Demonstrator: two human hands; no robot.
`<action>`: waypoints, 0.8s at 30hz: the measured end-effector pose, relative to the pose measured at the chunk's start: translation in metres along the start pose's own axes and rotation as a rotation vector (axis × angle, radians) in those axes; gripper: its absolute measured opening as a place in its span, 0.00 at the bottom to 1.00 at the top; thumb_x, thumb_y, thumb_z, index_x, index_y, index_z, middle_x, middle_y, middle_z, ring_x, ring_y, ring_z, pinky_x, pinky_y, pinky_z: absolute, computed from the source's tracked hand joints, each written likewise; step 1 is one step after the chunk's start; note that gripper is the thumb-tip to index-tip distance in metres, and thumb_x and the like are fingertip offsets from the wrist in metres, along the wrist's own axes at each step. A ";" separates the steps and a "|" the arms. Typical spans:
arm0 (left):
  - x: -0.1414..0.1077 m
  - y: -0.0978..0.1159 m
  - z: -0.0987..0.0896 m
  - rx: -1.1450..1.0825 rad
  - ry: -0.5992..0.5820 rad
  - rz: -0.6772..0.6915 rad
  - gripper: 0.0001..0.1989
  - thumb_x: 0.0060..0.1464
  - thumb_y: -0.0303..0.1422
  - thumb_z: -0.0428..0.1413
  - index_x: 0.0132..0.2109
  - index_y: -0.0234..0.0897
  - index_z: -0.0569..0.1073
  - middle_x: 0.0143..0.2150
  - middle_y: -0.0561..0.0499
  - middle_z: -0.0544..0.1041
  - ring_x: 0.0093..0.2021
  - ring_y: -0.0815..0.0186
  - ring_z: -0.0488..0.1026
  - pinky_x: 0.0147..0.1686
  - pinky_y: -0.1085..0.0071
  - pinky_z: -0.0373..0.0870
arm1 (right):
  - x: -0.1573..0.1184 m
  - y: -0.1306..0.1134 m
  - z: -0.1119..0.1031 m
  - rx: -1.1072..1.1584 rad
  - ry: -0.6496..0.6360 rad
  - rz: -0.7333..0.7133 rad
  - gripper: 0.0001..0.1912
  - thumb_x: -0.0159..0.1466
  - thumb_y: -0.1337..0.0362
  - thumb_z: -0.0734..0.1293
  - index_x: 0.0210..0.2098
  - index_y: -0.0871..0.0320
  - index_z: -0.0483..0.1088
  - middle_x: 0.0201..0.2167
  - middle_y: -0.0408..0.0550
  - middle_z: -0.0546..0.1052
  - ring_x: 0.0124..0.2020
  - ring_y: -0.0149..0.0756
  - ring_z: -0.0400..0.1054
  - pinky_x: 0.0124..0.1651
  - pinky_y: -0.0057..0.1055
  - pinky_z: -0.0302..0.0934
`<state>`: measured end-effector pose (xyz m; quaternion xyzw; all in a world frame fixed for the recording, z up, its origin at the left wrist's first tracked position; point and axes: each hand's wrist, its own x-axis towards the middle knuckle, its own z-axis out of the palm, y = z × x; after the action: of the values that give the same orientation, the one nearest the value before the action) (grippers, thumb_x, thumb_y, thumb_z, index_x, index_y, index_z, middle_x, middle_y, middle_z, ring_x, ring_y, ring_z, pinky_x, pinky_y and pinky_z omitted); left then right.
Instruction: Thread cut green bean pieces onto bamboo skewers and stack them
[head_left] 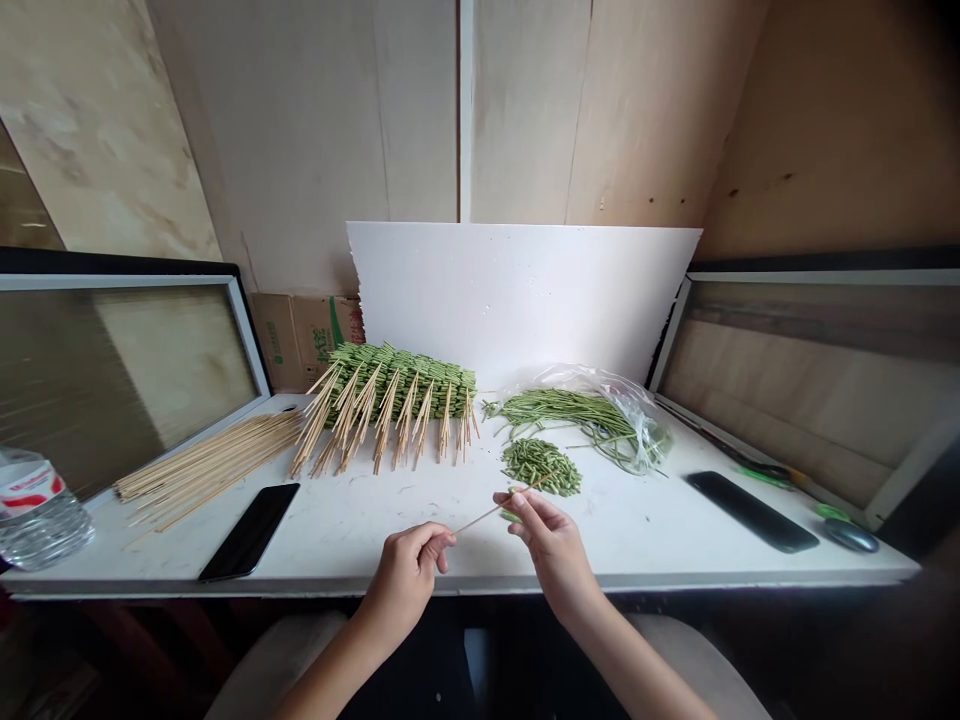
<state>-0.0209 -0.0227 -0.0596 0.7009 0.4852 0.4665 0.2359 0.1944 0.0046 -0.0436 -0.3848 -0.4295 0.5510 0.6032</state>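
My left hand (pixel 415 560) is closed in a pinch around one end of a thin wooden skewer (pixel 478 519), low over the front of the table. The skewer slants up to my right hand (pixel 551 545), whose thumb and fingers pinch short green stem pieces (pixel 511 515) at its far part; the fingers partly hide them. Just beyond lies a heap of cut green stem pieces (pixel 541 464). At the back left, finished skewers (pixel 405 385) threaded with rows of green pieces are stacked, their bare sticks pointing toward me.
Loose bare skewers (pixel 217 460) lie at left, near a black phone (pixel 251 532) and a water bottle (pixel 37 510). Long green stems (pixel 562 408) spill from a clear plastic bag (pixel 641 425). A dark flat object (pixel 752 511) and a mouse (pixel 849 534) are at right; a white board (pixel 517 300) stands behind.
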 end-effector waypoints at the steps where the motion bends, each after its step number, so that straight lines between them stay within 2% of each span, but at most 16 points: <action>1: 0.000 0.000 0.001 -0.007 -0.012 -0.010 0.20 0.69 0.43 0.49 0.36 0.36 0.78 0.23 0.52 0.75 0.22 0.67 0.67 0.28 0.72 0.62 | -0.001 0.001 0.001 -0.008 -0.016 0.005 0.19 0.58 0.49 0.78 0.42 0.57 0.83 0.46 0.56 0.84 0.54 0.49 0.74 0.43 0.33 0.70; 5: -0.002 0.001 0.004 -0.079 -0.062 -0.081 0.22 0.69 0.46 0.48 0.36 0.36 0.78 0.22 0.51 0.74 0.23 0.66 0.68 0.29 0.71 0.63 | -0.006 0.000 0.004 -0.023 -0.066 0.009 0.18 0.58 0.49 0.78 0.40 0.56 0.84 0.45 0.55 0.84 0.55 0.50 0.74 0.43 0.33 0.70; 10: -0.003 0.007 0.009 -0.252 -0.156 -0.235 0.25 0.65 0.53 0.51 0.35 0.35 0.77 0.21 0.53 0.70 0.23 0.66 0.65 0.27 0.71 0.61 | -0.012 -0.002 0.009 -0.039 -0.116 -0.019 0.16 0.58 0.49 0.78 0.36 0.55 0.84 0.42 0.52 0.84 0.51 0.49 0.76 0.41 0.33 0.71; 15: -0.003 0.010 0.011 -0.424 -0.243 -0.355 0.29 0.59 0.60 0.54 0.36 0.35 0.74 0.20 0.56 0.66 0.22 0.69 0.61 0.25 0.72 0.59 | -0.008 -0.004 0.008 -0.081 -0.154 -0.009 0.19 0.58 0.48 0.78 0.39 0.57 0.84 0.42 0.54 0.84 0.49 0.50 0.77 0.42 0.38 0.73; 20: 0.006 0.003 0.000 -0.350 -0.154 -0.302 0.30 0.61 0.59 0.53 0.41 0.33 0.77 0.24 0.54 0.69 0.22 0.70 0.60 0.24 0.73 0.55 | 0.023 -0.023 -0.023 -0.243 -0.123 -0.155 0.22 0.58 0.49 0.77 0.49 0.52 0.82 0.44 0.53 0.85 0.44 0.48 0.77 0.43 0.41 0.71; 22: 0.010 -0.002 -0.007 -0.290 -0.113 -0.261 0.29 0.62 0.57 0.52 0.41 0.33 0.77 0.25 0.54 0.70 0.22 0.70 0.60 0.24 0.73 0.56 | 0.036 -0.027 -0.041 -0.384 -0.036 -0.221 0.16 0.56 0.51 0.78 0.41 0.50 0.84 0.41 0.51 0.85 0.42 0.48 0.76 0.42 0.40 0.69; 24: 0.011 -0.006 -0.011 -0.227 -0.079 -0.225 0.27 0.64 0.55 0.52 0.40 0.34 0.77 0.25 0.53 0.71 0.23 0.69 0.62 0.25 0.73 0.57 | 0.045 -0.025 -0.055 -0.481 -0.023 -0.275 0.10 0.53 0.53 0.80 0.33 0.48 0.84 0.34 0.49 0.83 0.40 0.48 0.73 0.44 0.41 0.68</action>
<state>-0.0326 -0.0115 -0.0544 0.6290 0.4950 0.4609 0.3832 0.2559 0.0479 -0.0345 -0.4488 -0.6028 0.3507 0.5588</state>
